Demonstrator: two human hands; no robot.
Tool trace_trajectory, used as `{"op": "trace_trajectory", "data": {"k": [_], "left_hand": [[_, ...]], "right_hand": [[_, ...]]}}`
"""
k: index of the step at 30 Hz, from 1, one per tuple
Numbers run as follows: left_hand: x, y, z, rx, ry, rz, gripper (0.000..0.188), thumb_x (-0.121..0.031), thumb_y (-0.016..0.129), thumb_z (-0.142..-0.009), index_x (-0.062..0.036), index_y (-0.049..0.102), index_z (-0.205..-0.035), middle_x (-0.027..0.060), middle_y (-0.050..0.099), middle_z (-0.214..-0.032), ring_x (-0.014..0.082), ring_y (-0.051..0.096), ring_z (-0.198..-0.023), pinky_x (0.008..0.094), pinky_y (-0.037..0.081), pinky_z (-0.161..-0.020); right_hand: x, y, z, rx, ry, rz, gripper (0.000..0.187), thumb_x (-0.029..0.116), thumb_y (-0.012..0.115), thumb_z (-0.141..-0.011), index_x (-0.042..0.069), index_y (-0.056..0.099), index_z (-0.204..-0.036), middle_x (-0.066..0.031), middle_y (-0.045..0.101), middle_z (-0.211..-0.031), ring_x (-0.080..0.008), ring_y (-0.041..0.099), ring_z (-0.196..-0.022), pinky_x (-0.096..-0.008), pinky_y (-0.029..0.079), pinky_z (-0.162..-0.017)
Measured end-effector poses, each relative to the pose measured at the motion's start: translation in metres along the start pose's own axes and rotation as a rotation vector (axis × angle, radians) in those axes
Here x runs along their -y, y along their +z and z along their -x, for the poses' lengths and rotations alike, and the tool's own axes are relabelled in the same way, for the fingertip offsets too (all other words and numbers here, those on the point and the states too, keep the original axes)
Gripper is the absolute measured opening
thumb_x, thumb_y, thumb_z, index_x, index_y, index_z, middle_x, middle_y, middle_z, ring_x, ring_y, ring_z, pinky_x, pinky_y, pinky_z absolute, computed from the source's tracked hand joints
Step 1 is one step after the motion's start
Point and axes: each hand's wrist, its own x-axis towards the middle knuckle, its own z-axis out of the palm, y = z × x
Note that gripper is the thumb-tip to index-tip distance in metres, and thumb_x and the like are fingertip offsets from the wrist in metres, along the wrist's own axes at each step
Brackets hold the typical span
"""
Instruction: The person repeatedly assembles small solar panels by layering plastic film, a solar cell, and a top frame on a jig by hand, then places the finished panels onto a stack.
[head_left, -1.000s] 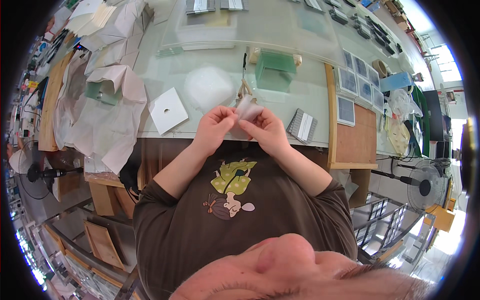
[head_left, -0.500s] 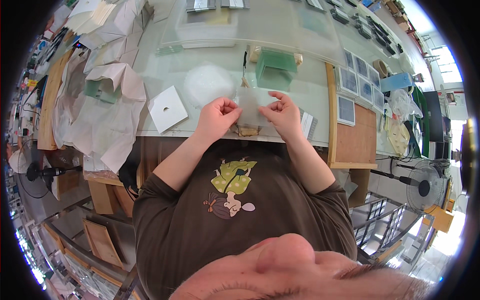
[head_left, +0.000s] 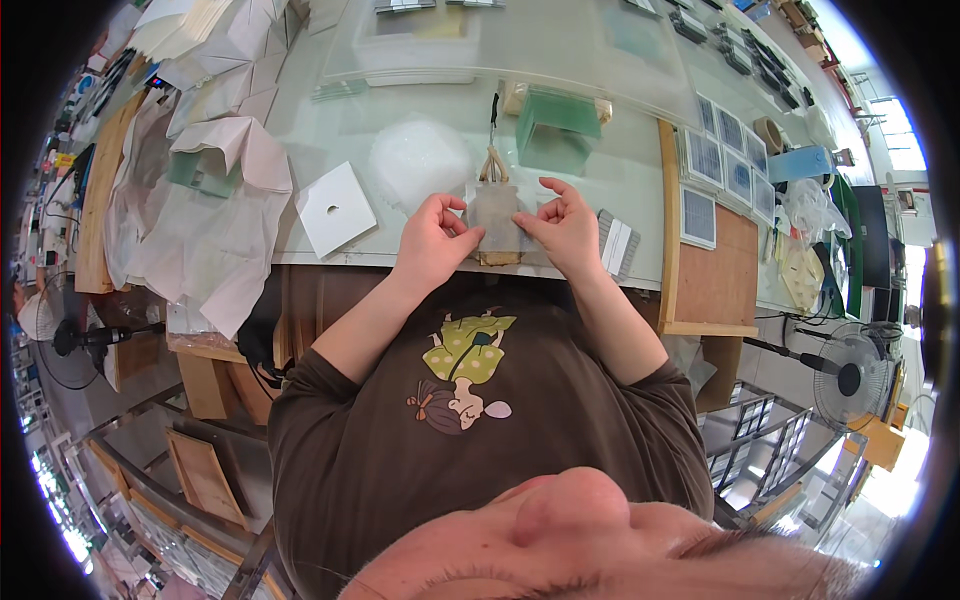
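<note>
Between my two hands is a small thin translucent sheet (head_left: 495, 208), greyish and roughly square, level with a small wooden block (head_left: 500, 258) at the table's near edge. My left hand (head_left: 434, 240) pinches the sheet's left edge between thumb and curled fingers. On the opposite edge, thumb and forefinger of my right hand (head_left: 565, 232) close on it, other fingers bent. Just beyond the sheet, a light-wood pronged piece with a black tip (head_left: 492, 165) points away from me. A white square card with a small hole (head_left: 337, 214) lies left of my left hand.
Beyond my hands are a round milky-white pad (head_left: 420, 163) and a stack of green-edged glass (head_left: 556, 132). A large clear sheet (head_left: 500, 70) covers the far part. Grey striped pieces (head_left: 618, 245) lie right of my right hand, beside a wooden board (head_left: 712, 280) with framed panels.
The sheet has come down flatter and steadier over the wooden block, and the pronged piece shows more clearly. Both hands keep their pinch, with only slight shifts.
</note>
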Motion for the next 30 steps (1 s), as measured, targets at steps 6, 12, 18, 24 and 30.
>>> {"op": "trace_trajectory", "data": {"k": [6, 12, 18, 24, 30], "left_hand": [[0.0, 0.0, 0.002, 0.009, -0.012, 0.036, 0.037, -0.008, 0.075, -0.076, 0.0, 0.053, -0.104, -0.0004, 0.058, -0.073, 0.0037, 0.051, -0.06, 0.0187, 0.043, -0.056], [-0.001, 0.001, 0.004, 0.018, 0.009, 0.015, 0.037, -0.008, 0.076, -0.076, -0.0002, 0.053, -0.104, -0.0011, 0.057, -0.072, 0.0032, 0.05, -0.061, 0.0187, 0.042, -0.055], [0.0, 0.002, 0.008, -0.052, 0.148, -0.078, 0.034, -0.009, 0.076, -0.075, -0.002, 0.055, -0.101, 0.001, 0.057, -0.082, 0.0036, 0.049, -0.062, 0.0195, 0.041, -0.055], [-0.008, -0.021, 0.012, 0.087, 0.619, -0.288, 0.028, -0.007, 0.075, -0.073, -0.0035, 0.063, -0.098, 0.0071, 0.06, -0.103, 0.0146, 0.057, -0.071, 0.0245, 0.047, -0.061], [0.003, -0.036, 0.003, 0.225, 0.789, -0.561, 0.027, -0.004, 0.072, -0.075, -0.0049, 0.067, -0.102, 0.0088, 0.063, -0.113, 0.0207, 0.064, -0.082, 0.0292, 0.053, -0.069]], "right_hand": [[-0.003, 0.001, 0.001, 0.002, -0.02, -0.005, 0.061, 0.005, 0.078, -0.073, -0.005, 0.049, -0.125, 0.0021, 0.054, -0.069, -0.0031, 0.048, -0.06, -0.0175, 0.041, -0.055], [-0.002, -0.001, 0.005, -0.008, -0.044, 0.015, 0.061, 0.005, 0.078, -0.072, -0.004, 0.049, -0.125, 0.0022, 0.053, -0.068, -0.0032, 0.048, -0.06, -0.018, 0.042, -0.055], [0.007, -0.017, 0.012, -0.116, -0.148, 0.301, 0.06, 0.018, 0.08, -0.07, 0.0, 0.054, -0.121, -0.0043, 0.058, -0.082, -0.0112, 0.055, -0.068, -0.0254, 0.048, -0.064], [-0.025, -0.125, 0.021, -0.072, -0.273, 0.845, 0.063, 0.033, 0.082, -0.063, 0.004, 0.061, -0.114, -0.0123, 0.058, -0.109, -0.0315, 0.05, -0.109, -0.0405, 0.042, -0.093], [-0.036, -0.134, 0.025, -0.017, -0.133, 0.812, 0.065, 0.036, 0.082, -0.061, 0.005, 0.062, -0.114, -0.0111, 0.055, -0.113, -0.0311, 0.045, -0.114, -0.0392, 0.038, -0.097]]}}
